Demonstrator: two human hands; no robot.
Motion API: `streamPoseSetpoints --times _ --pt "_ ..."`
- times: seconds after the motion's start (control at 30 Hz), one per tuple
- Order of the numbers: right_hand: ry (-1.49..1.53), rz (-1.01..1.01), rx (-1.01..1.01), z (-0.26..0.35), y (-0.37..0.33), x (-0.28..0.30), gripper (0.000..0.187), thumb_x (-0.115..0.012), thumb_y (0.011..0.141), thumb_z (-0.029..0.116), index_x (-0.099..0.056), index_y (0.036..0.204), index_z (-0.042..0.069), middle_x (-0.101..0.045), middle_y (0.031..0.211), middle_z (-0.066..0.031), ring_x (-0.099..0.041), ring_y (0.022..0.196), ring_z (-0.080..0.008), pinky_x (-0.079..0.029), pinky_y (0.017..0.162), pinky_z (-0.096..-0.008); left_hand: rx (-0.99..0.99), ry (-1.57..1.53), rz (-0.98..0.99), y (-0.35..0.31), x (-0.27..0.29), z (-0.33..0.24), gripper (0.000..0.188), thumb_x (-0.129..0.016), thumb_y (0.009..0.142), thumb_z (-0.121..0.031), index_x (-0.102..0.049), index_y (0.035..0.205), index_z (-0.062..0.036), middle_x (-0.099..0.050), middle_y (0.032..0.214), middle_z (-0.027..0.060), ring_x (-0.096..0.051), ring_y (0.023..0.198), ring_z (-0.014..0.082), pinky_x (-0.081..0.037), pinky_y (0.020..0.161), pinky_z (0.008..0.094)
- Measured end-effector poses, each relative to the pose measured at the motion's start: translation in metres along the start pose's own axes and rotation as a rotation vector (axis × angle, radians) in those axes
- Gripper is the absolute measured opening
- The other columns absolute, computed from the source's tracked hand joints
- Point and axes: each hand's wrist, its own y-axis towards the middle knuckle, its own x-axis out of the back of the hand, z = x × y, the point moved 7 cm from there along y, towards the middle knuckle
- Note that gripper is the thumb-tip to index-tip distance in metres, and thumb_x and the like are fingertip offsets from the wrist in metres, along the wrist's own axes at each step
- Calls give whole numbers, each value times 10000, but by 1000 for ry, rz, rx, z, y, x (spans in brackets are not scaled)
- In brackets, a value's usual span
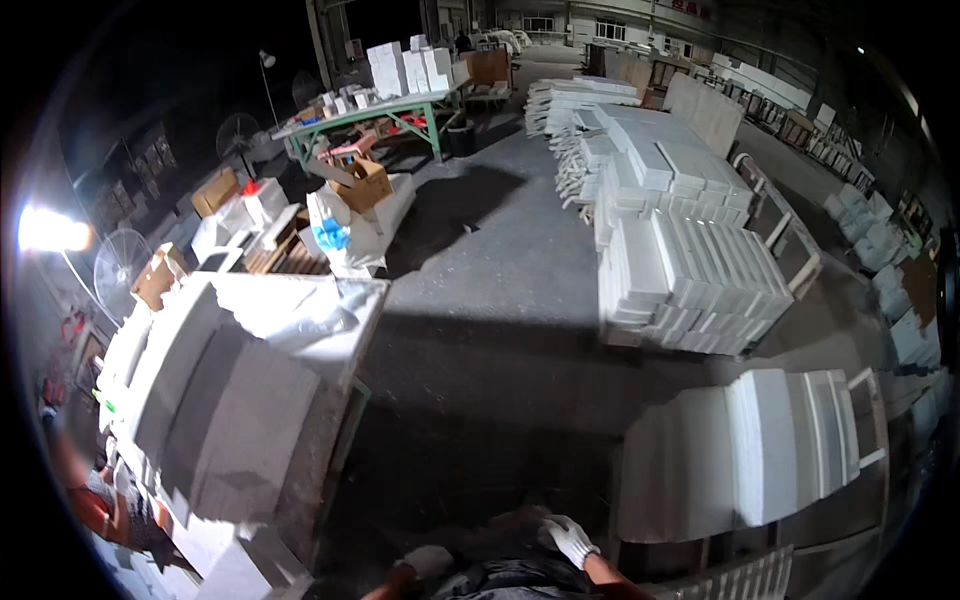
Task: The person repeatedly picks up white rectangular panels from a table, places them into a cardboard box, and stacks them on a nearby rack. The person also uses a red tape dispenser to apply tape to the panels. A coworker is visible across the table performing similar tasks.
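Observation:
Both of my hands wear white gloves and are low in front of my body, above dark clothing. My right hand [572, 541] has its fingers stretched forward, somewhat apart, with nothing visible in them. It is nearest to the stacked pale slabs [765, 450] on the right. Dim and partly smeared, my left hand [428, 561] shows no clear fingers, and I cannot tell whether it holds anything. To its left stands a worktable [345, 325] bearing large grey-white slabs [250, 430]. A faint reddish shape between the hands is too dark to name.
A co-worker's arm [100, 515] reaches in at the far left. Beyond are a bright lamp [55, 232], a fan [122, 262], cardboard boxes [362, 186] and a green-framed table [433, 130] with white blocks. Tall stacks of white slabs [690, 270] line the aisle's right.

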Motion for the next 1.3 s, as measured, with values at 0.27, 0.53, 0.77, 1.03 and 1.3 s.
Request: streamPoseSetpoints --times 0.27,0.53,0.77,1.03,1.3 --pt "-378 151 351 224 142 17 327 -540 965 268 -649 1163 32 -700 1081 -142 -659 1049 -262 -513 919 -368 203 -216 -282 34 309 -12 342 -501 944 -366 -645 1090 -93 -665 1039 143 -616 1054 335 -477 915 449" --pt "-131 302 218 367 318 46 359 -640 943 255 -584 1203 15 -701 950 -110 -687 797 -170 -562 721 -312 -103 425 -937 -6 722 -152 307 -606 909 -388 -653 1057 -124 -655 892 57 -616 929 231 -419 1019 394" --pt "-179 377 290 492 462 19 376 -621 940 280 -589 1199 8 -699 914 -97 -666 763 -132 -534 695 -287 -142 744 -987 -28 899 -193 213 -624 869 -260 -626 973 -74 -596 853 32 -588 862 176 -440 998 398" --pt "-256 356 197 553 590 10 333 -594 955 253 -587 1198 25 -679 886 -81 -640 714 -127 -521 642 -276 -183 786 -1073 -44 1022 -132 222 -627 870 -274 -639 943 -65 -601 822 50 -589 823 187 -452 907 391" --pt "-289 407 111 642 729 -12 293 -568 969 226 -585 1196 42 -659 858 -66 -614 664 -122 -507 589 -266 -93 686 -1068 -16 1146 -25 237 -629 871 -289 -652 912 -56 -606 791 67 -590 785 198 -465 817 384"
